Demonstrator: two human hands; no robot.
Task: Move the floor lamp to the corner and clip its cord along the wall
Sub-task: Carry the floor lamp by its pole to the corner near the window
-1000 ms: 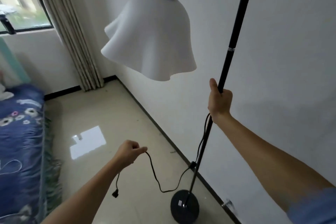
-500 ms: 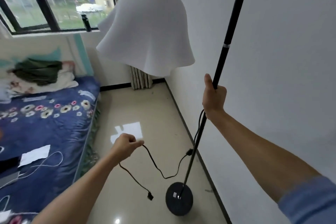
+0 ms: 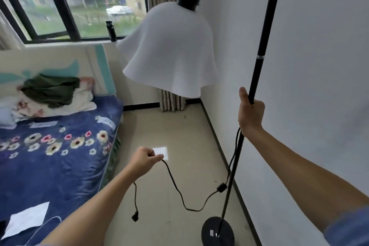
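The floor lamp has a thin black pole (image 3: pixel 259 62), a white wavy shade (image 3: pixel 171 52) hanging in front of me, and a round black base (image 3: pixel 217 233) just above or on the tiled floor near the white wall. My right hand (image 3: pixel 250 114) grips the pole at mid height. My left hand (image 3: pixel 144 161) pinches the black cord (image 3: pixel 179 191), which loops down and back to an inline switch (image 3: pixel 221 187) by the pole. The plug (image 3: pixel 135 216) dangles under my left wrist.
A bed with a blue flowered cover (image 3: pixel 54 158) fills the left side. A strip of tiled floor (image 3: pixel 179 126) runs between the bed and the right wall (image 3: pixel 319 66) to the far corner, where a curtain (image 3: pixel 171 102) hangs. A dark bottle (image 3: pixel 111 30) stands on the window sill.
The view has swung left, from the curtain corner to the bed and window. Both hands keep their holds on pole and cord; the dangling plug has swung under my left arm.
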